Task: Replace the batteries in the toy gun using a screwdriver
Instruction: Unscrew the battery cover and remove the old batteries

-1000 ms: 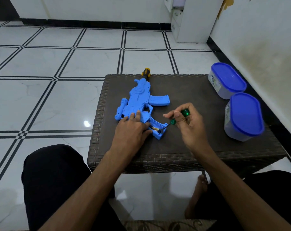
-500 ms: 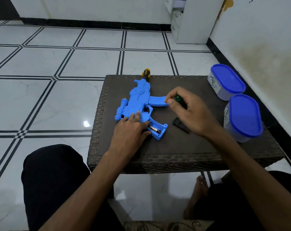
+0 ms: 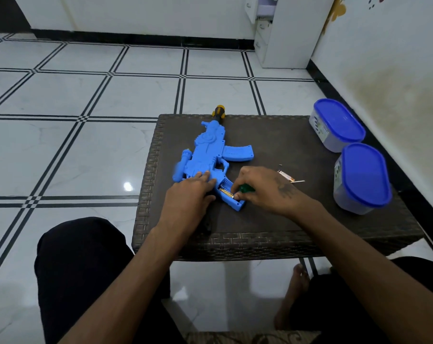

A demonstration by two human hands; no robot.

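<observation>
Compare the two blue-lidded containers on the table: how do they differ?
The far container sits near the table's back edge by the wall; the near container stands closer to the person. The near container looks larger and taller, though the wide lens may exaggerate this. The far container's label shows more clearly. Both have blue lids on and translucent bodies.
</observation>
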